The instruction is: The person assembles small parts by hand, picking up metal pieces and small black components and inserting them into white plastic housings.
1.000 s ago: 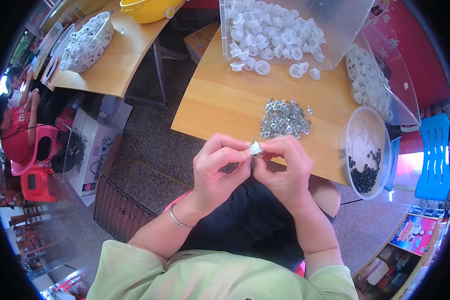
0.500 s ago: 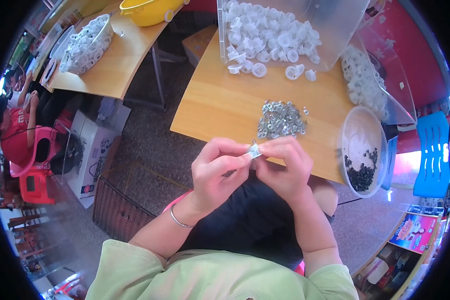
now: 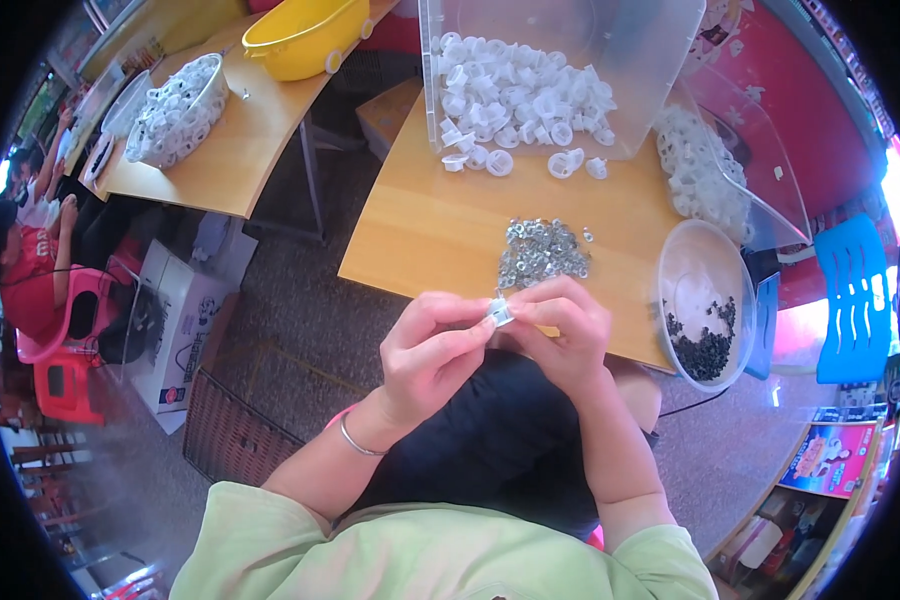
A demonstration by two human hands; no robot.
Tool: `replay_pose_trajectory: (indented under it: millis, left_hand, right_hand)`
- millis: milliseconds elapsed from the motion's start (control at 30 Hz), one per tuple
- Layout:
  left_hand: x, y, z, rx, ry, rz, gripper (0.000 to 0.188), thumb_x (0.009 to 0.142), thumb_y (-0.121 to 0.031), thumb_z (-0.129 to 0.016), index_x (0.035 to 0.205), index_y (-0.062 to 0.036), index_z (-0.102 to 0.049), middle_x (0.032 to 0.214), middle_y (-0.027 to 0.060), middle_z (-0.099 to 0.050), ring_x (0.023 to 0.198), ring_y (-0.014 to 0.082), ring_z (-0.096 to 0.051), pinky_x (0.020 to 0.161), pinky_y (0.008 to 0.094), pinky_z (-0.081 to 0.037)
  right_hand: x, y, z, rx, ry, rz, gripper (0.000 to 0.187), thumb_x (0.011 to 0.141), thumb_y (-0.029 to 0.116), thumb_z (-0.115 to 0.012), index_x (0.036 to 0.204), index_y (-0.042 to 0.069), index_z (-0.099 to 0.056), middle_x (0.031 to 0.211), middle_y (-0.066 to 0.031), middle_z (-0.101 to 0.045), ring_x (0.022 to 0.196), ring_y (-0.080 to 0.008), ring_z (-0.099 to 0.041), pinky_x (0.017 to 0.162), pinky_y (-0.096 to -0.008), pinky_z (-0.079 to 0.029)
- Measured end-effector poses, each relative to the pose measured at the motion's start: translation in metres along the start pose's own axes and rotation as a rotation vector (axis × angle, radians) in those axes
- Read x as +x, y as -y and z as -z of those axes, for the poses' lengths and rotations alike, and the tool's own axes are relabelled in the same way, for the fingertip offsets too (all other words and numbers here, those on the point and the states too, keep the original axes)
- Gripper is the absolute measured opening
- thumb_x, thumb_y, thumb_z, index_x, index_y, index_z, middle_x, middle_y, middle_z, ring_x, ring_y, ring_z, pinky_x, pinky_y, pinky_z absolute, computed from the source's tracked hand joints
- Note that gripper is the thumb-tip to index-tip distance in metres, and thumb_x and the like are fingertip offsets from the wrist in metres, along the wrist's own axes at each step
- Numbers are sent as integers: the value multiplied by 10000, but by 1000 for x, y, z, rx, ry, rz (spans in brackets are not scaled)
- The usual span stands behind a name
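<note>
Between my two hands is a small white plastic fitting [image 3: 500, 314], with a bit of metal showing at its top. My left hand [image 3: 428, 350] pinches it from the left with thumb and forefinger. From the other side, the fingers of my right hand [image 3: 562, 330] close on it as well; the fingertips hide part of it. Just beyond my hands, a heap of small shiny metal pieces [image 3: 545, 252] lies on the wooden table [image 3: 410, 215]. Farther back, many white plastic fittings [image 3: 530, 95] spill out of a clear bin [image 3: 640, 60] tipped on its side.
At the right stands a round tub [image 3: 675, 262] with small black parts [image 3: 705, 352]. Behind it a clear container holds white rings [image 3: 705, 175]. A second table at left bears a basket of white parts [image 3: 175, 110] and a yellow basin [image 3: 305, 40]. Two people sit far left.
The table and its contents sit slightly lower and farther left in view. Both hands keep their pinch on the white fitting, which appears turned a little more upright.
</note>
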State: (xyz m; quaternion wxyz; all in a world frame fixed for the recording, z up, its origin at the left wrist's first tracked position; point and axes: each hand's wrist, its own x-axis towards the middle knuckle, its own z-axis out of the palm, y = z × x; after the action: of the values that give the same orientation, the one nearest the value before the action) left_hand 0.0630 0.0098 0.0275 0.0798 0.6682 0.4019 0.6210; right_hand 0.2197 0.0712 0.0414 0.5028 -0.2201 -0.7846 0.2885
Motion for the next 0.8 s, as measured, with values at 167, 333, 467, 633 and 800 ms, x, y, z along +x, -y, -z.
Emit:
replay_pose_trajectory:
  millis: [167,333,467,633,800]
  left_hand:
    - [4,-2,-1,57,12,-23,197,665,85,-683,837,-6,-648,900,123,-615,763,229,-599,633,270,-493]
    - [7,-3,-9,24,-4,99,171,693,94,-665,830,-7,-648,860,122,-630,758,222,-619,652,267,-502]
    - [6,-3,-7,23,7,142,185,700,80,-663,860,-11,-643,877,120,-624,767,210,-619,673,258,-501]
    - [1,-6,-7,-152,-53,329,206,745,92,-616,935,12,-606,932,97,-541,800,143,-572,666,218,-486]
    - [-1,-1,0,-262,-71,433,124,746,88,-631,833,14,-581,899,80,-526,778,122,-545,676,204,-471]
  right_hand:
    - [-1,0,0,-4,-36,-3,156,679,18,-739,780,40,-622,781,-83,-623,693,-174,-634,569,-251,-510]
    - [2,-8,5,17,-17,-41,169,669,-1,-735,788,31,-620,757,-80,-607,683,-180,-625,589,-252,-508]
    - [5,-8,9,31,40,-70,182,658,8,-746,806,25,-640,760,-79,-621,682,-176,-614,590,-257,-496]
    - [11,0,26,20,42,-124,170,680,14,-738,818,11,-638,750,-68,-608,679,-149,-614,572,-239,-498]
    - [32,0,85,-109,-249,-357,90,775,38,-677,831,25,-607,785,-39,-625,658,-71,-578,600,-201,-469]
